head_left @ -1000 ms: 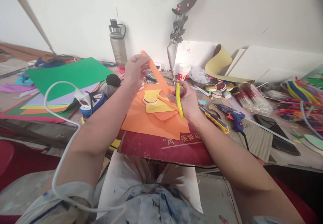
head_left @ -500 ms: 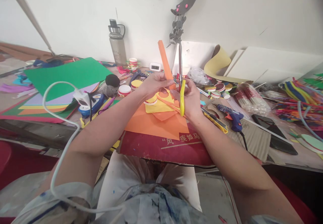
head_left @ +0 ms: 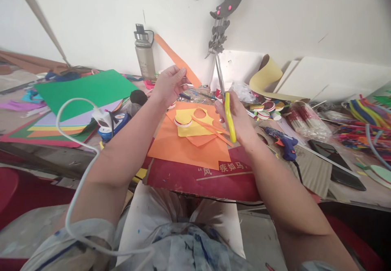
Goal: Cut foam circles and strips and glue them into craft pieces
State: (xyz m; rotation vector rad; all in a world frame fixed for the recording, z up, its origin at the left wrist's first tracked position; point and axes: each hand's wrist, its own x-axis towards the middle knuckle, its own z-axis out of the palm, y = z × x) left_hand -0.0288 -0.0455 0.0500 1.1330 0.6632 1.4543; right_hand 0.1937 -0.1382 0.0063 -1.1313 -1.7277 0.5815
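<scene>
My left hand [head_left: 170, 84] pinches an orange paper strip [head_left: 175, 58] near its lower end, and the strip slants up to the left. In my right hand [head_left: 236, 114] is a pair of scissors [head_left: 229, 118] with yellow handles, its blades pointing up and apart from the strip. Below the hands lies a sheet of orange paper [head_left: 171, 149] on a dark red board [head_left: 183, 180]. On top of it rests yellow paper [head_left: 191, 130] with round cut-outs. A small round white-rimmed piece [head_left: 183, 121] with a yellow top sits on the yellow paper, beside thin orange offcuts [head_left: 214, 128].
Left are a green sheet [head_left: 85, 90], a white plug with cable [head_left: 102, 118] and a grey bottle [head_left: 145, 59]. A blue glue gun [head_left: 285, 143], a black phone [head_left: 336, 163] and bundled colourful sticks [head_left: 363, 136] lie right. A dark hanging ornament [head_left: 227, 10] is against the wall.
My left hand has moved up and left with the orange strip, which now tilts further left. My right hand with the scissors has shifted slightly right, so the hands are farther apart.
</scene>
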